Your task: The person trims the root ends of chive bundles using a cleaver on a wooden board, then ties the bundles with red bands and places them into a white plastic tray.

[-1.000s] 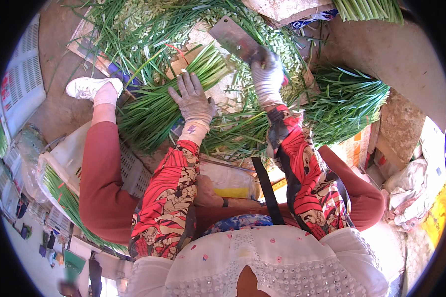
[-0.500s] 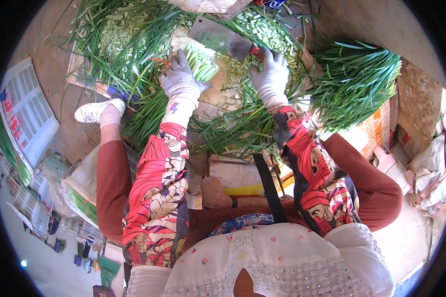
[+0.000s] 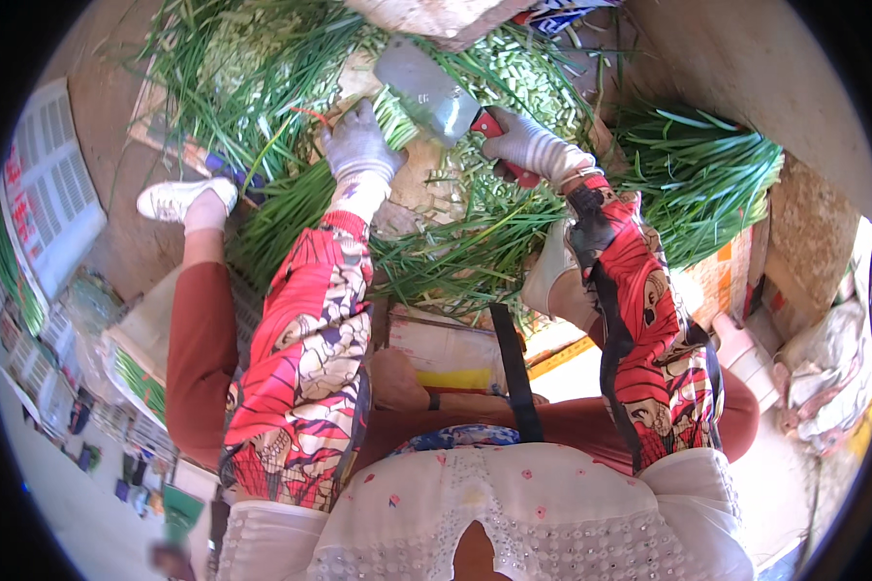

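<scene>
My right hand (image 3: 535, 145), in a grey glove, is closed around the red handle of a cleaver (image 3: 424, 87). The broad blade points up and left, its lower edge near the tip of a bunch of cut stalks. Those pale green garlic chives (image 3: 394, 118) lie under my left hand (image 3: 362, 145), also gloved. Its fingers are curled over the bunch and press it on the wooden board (image 3: 417, 184). Short chopped pieces (image 3: 528, 73) are heaped beyond and right of the blade. Long uncut chives (image 3: 295, 213) lie left of my left hand, and more leaves (image 3: 465, 247) trail along the near side.
A thick bundle of chives (image 3: 693, 179) lies at the right beside a cardboard box (image 3: 722, 266). At the left stand my white shoe (image 3: 186, 198) and a white printed sack (image 3: 53, 174). A pink plastic stool (image 3: 744, 358) stands at the right.
My right hand has turned and now wraps the cleaver's handle from the right side. The blade has shifted slightly right and down. My left hand stays on the bunch, a little to the right.
</scene>
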The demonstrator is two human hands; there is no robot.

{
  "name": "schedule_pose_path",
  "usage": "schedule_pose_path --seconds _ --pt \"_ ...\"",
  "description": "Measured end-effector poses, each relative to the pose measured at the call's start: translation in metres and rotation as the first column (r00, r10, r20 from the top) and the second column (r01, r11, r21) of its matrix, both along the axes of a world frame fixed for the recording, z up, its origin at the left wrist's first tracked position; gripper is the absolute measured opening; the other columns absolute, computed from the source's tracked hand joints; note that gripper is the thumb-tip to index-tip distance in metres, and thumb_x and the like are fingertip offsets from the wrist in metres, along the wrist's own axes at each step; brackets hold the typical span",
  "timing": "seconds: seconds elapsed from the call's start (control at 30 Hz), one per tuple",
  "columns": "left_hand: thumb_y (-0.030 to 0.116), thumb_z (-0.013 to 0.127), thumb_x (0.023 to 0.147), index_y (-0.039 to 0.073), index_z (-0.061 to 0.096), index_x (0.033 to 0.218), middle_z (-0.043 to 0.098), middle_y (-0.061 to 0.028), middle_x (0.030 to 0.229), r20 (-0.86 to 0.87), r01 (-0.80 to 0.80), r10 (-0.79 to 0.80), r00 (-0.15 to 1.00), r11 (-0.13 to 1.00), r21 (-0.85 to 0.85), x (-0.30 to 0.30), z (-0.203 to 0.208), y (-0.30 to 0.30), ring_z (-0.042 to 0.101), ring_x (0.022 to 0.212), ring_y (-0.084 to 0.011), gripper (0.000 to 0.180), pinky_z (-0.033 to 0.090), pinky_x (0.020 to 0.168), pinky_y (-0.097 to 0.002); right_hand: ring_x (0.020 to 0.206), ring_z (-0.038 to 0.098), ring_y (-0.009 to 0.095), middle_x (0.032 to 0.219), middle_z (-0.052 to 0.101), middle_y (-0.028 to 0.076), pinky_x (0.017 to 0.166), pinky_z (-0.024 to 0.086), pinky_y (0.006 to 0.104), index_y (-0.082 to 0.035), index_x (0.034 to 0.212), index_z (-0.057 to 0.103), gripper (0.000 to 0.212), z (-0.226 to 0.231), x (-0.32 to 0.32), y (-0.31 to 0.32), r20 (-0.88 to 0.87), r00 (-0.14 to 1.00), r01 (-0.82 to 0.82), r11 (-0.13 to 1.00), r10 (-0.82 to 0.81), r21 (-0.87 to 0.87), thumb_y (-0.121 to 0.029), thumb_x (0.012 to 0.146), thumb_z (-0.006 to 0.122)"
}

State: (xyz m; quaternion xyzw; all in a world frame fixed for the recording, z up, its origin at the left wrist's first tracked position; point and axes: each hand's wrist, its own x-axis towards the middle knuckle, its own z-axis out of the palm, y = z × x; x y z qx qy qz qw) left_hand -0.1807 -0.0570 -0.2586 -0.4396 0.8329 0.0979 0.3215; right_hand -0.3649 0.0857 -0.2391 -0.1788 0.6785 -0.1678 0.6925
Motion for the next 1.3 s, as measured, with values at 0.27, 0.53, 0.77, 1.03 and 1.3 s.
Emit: schedule_pose_path --seconds 0.27,0.53,0.77,1.03,1.3 --pt "0.048 0.081 0.064 0.014 0.043 0.135 0.052 -0.0119 0.135 0.186 -0.146 0.113 0.976 0.974 0.173 -0.012 0.010 -0.028 0.053 0.124 -0.0295 0.087 0.046 0.098 -0.0466 0.069 0.065 0.037 0.080 0.066 0.017 0.062 0.053 0.0470 -0.013 0.114 0.058 0.034 0.031 0.074 0.035 -0.780 0.614 -0.300 0.877 -0.125 -0.376 -0.026 0.083 0.061" --pt "0.044 0.079 0.066 0.014 0.047 0.135 0.048 -0.0120 0.140 0.126 -0.178 0.152 0.980 0.955 0.236 -0.005 0.006 -0.026 0.052 0.125 -0.0304 0.082 0.049 0.095 -0.0436 0.068 0.065 0.039 0.080 0.066 0.018 0.060 0.052 0.0492 -0.010 0.107 0.058 0.026 0.036 0.106 0.033 -0.732 0.671 -0.312 0.941 0.123 -0.128 -0.031 0.092 0.055" --pt "0.038 0.080 0.066 0.017 0.050 0.134 0.051 -0.0127 0.135 0.006 -0.178 0.178 0.984 0.974 0.144 0.003 -0.004 -0.023 0.054 0.121 -0.0320 0.077 0.049 0.096 -0.0427 0.071 0.066 0.039 0.086 0.067 0.018 0.064 0.053 0.0499 -0.011 0.106 0.058 0.025 0.037 0.116 0.030 -0.759 0.627 -0.337 0.940 0.175 -0.061 -0.032 0.093 0.052" --pt "0.036 0.079 0.066 0.017 0.052 0.132 0.052 -0.0134 0.134 0.007 -0.171 0.173 0.985 0.968 0.185 0.001 0.003 -0.024 0.054 0.121 -0.0321 0.074 0.049 0.095 -0.0442 0.069 0.066 0.039 0.084 0.067 0.019 0.063 0.053 0.0496 -0.011 0.105 0.057 0.024 0.035 0.121 0.030 -0.778 0.595 -0.369 0.928 0.202 -0.041 -0.031 0.092 0.052" --pt "0.027 0.070 0.076 0.018 0.057 0.128 0.057 -0.0151 0.128 0.018 -0.194 0.194 0.981 0.965 0.177 0.000 0.001 -0.022 0.059 0.115 -0.0308 0.054 0.052 0.088 -0.0420 0.063 0.065 0.037 0.076 0.064 0.018 0.056 0.052 0.0489 -0.010 0.104 0.053 0.024 0.039 0.117 0.036 -0.796 0.566 -0.429 0.901 0.213 -0.064 -0.030 0.091 0.053"
